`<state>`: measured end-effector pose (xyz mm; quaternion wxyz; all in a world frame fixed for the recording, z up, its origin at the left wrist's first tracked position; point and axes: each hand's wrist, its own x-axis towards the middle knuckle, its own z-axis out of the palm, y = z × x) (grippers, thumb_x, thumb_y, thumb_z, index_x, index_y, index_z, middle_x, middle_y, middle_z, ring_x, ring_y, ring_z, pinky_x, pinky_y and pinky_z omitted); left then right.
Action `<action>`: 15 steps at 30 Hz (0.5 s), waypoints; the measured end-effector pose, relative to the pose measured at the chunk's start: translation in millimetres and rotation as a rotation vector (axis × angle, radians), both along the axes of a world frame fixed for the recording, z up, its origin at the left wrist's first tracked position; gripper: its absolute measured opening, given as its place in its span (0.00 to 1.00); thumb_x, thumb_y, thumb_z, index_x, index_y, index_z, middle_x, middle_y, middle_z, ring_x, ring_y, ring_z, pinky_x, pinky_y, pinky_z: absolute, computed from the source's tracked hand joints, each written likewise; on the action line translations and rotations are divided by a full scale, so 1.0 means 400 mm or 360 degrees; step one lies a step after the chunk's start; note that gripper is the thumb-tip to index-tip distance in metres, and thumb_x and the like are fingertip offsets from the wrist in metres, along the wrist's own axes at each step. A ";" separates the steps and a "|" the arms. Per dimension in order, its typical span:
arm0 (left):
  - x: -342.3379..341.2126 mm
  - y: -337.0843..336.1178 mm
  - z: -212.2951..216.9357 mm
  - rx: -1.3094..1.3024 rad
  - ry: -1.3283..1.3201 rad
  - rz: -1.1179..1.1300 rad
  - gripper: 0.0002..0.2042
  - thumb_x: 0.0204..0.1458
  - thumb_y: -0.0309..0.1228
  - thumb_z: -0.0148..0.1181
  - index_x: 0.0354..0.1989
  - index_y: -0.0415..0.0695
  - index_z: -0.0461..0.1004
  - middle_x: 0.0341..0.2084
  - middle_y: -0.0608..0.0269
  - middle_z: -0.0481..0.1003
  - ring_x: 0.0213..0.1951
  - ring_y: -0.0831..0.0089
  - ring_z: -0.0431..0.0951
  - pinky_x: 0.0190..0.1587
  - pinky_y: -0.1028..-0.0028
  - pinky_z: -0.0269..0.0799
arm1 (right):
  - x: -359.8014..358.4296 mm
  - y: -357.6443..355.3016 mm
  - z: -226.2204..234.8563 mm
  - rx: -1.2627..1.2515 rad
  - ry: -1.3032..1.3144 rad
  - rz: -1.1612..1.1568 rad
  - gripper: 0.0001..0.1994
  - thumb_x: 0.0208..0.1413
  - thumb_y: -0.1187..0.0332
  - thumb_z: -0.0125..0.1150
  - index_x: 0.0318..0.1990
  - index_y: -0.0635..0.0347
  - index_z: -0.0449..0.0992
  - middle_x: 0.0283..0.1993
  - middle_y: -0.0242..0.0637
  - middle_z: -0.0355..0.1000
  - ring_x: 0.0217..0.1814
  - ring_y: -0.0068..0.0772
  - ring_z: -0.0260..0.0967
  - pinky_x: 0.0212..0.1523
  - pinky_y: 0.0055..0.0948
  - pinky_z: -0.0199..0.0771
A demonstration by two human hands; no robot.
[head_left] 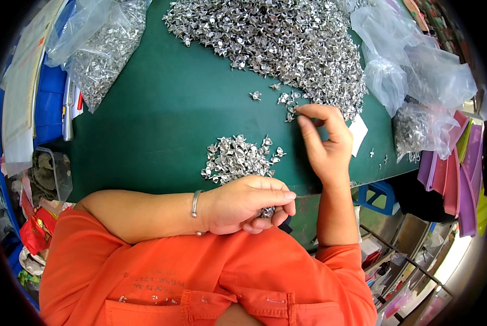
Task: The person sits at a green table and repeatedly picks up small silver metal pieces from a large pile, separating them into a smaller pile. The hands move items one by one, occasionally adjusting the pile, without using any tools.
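Small shiny metal parts with wing-like tabs lie in a large pile point(276, 41) at the far side of the green table point(145, 108). A smaller heap point(233, 158) of the same parts lies near the front edge. Just in front of that heap, my left hand point(249, 205) curls around several metal parts, some showing between its fingers. My right hand point(327, 138) reaches to the near edge of the large pile. Its thumb and forefinger come together beside a few loose metal parts point(289, 103); whether one is pinched between the fingertips is hard to see.
A clear plastic bag of metal parts point(110, 51) stands at the far left beside a blue bin point(50, 103). More plastic bags point(412, 70) lie at the right, above pink and purple folders point(455, 179). A white paper piece point(357, 133) lies beside my right hand. Below the table is a blue stool point(378, 196).
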<state>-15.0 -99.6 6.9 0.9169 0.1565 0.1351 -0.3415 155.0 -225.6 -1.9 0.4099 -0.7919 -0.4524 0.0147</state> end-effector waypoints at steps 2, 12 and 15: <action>0.001 0.000 0.001 0.0003 -0.0003 0.0001 0.13 0.66 0.38 0.52 0.35 0.42 0.73 0.24 0.65 0.71 0.18 0.83 0.62 0.18 0.81 0.54 | -0.010 0.020 -0.009 -0.0020 -0.0199 0.0100 0.10 0.47 0.82 0.67 0.38 0.60 0.79 0.37 0.39 0.78 0.38 0.41 0.73 0.41 0.34 0.74; -0.002 -0.004 -0.006 -0.0001 -0.0027 0.0000 0.13 0.67 0.38 0.51 0.36 0.41 0.73 0.25 0.64 0.72 0.18 0.83 0.61 0.18 0.81 0.54 | 0.013 -0.044 0.001 0.0074 0.0036 0.0156 0.07 0.50 0.84 0.63 0.35 0.63 0.78 0.38 0.38 0.78 0.40 0.37 0.75 0.42 0.31 0.75; -0.003 -0.002 -0.001 0.0019 -0.0029 -0.0027 0.13 0.68 0.36 0.48 0.38 0.41 0.74 0.25 0.64 0.73 0.18 0.83 0.60 0.20 0.81 0.54 | 0.013 -0.052 -0.009 0.0187 0.0157 -0.0085 0.06 0.53 0.83 0.64 0.37 0.63 0.78 0.39 0.39 0.78 0.40 0.33 0.75 0.42 0.30 0.75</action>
